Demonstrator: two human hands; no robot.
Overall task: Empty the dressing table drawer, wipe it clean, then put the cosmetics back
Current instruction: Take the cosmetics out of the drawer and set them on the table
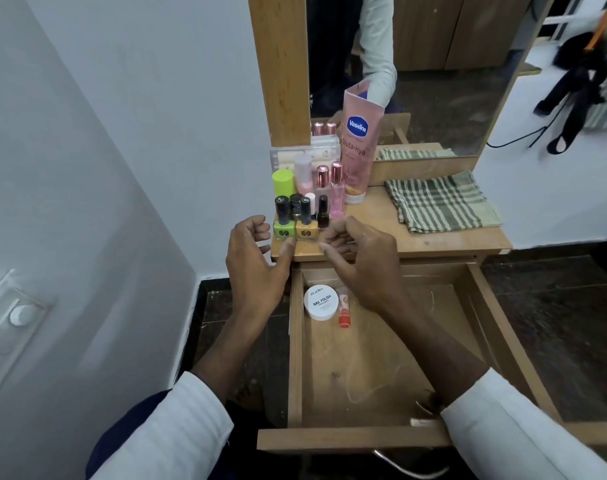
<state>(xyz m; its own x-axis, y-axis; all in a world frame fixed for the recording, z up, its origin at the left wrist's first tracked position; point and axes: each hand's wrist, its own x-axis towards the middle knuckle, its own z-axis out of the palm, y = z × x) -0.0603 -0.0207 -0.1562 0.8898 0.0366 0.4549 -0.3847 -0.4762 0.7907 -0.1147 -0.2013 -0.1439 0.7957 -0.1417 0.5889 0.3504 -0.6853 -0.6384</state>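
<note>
The wooden drawer (295, 348) is pulled out below the dressing table top (378, 233). At its far left lie a white nail polish remover jar (321, 302) and a small red-capped tube (344, 312). Several cosmetics stand at the top's left front, among them a green nail polish bottle (282, 227) and a yellow one (306, 228). My left hand (253, 261) hovers left of the green bottle, fingers loosely curled and thumb near the table edge. My right hand (360, 258) hovers just right of the yellow bottle, fingers loosely curled. Neither hand holds anything.
A pink Vaseline tube (359, 143) leans against the mirror (433, 64). A folded green checked cloth (440, 202) lies on the right of the top. A white wall stands close on the left. A dark bag (579, 81) hangs at the right.
</note>
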